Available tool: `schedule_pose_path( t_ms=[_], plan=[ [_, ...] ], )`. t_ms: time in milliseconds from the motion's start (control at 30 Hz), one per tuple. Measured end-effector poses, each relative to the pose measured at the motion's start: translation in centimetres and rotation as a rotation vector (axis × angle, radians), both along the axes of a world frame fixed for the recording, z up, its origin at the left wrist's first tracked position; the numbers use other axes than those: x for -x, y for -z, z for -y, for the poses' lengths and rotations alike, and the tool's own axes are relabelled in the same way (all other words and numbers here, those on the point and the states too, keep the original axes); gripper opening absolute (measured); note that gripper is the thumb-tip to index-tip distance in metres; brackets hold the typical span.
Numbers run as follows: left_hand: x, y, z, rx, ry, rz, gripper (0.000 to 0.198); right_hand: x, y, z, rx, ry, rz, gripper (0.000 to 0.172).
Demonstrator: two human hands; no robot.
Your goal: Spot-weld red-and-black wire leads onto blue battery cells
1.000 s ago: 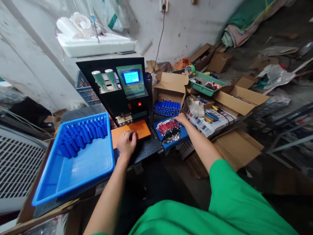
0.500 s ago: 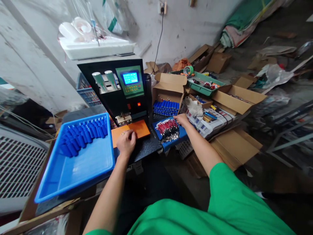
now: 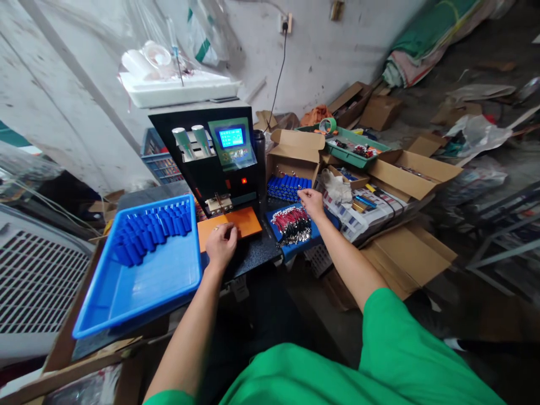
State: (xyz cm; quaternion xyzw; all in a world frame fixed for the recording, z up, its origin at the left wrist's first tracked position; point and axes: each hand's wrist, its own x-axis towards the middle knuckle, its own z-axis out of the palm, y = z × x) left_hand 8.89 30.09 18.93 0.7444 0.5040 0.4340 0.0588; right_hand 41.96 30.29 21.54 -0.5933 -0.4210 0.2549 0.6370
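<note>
My left hand [image 3: 221, 244] rests with curled fingers at the front of the orange board [image 3: 248, 223], below the black machine [image 3: 194, 174] with its lit blue screen. Whatever those fingers hold, if anything, is hidden. My right hand [image 3: 311, 203] is closed in a pinch beside the right end of the stacked blue cylinders [image 3: 289, 185] in an open carton; what it pinches is too small to tell. Just below it, a pile of red and black wires [image 3: 292, 224] with silvery ends lies on a blue mat [image 3: 323, 229].
A blue tray [image 3: 145, 298] with several blue cylinders stands at the left. Behind the mat are a carton [image 3: 297, 143] and a green tray [image 3: 363, 158] of small parts. More open cartons [image 3: 415, 169] stand at the right.
My right hand has moved up slightly, from the back edge of the wire pile towards the cylinders. My left hand stays by the orange board. The camera view has shifted a little.
</note>
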Motion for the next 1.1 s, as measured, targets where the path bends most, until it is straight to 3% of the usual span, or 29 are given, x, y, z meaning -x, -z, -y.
schedule_pose_path(
  t_ms=[167,367,533,667,900,1100],
  plan=[
    [0.1,-0.1,0.1,0.067,0.042,0.075,0.029,2.5,-1.3,1.3,-0.123,0.005,-0.169,0.040],
    [-1.4,-2.1,3.7,0.144,0.136,0.375,0.031,7.7,-2.9,4.4,-0.187,-0.322,-0.308,0.042],
    [-4.0,-4.4,6.8,0.355,0.386,0.615,0.031,12.0,-3.1,6.6,-0.178,-0.501,-0.363,0.042],
    [-4.4,-4.8,7.4,0.495,0.502,0.693,0.033,14.5,-2.8,7.4,-0.183,-0.549,-0.413,0.043],
    [-3.2,-4.3,8.4,0.477,0.424,0.731,0.027,16.9,-1.3,7.5,-0.140,-0.584,-0.475,0.043],
    [-0.9,-4.3,8.5,0.313,0.247,0.404,0.016,17.7,-1.0,7.7,-0.086,-0.667,-0.311,0.043]
  ],
)
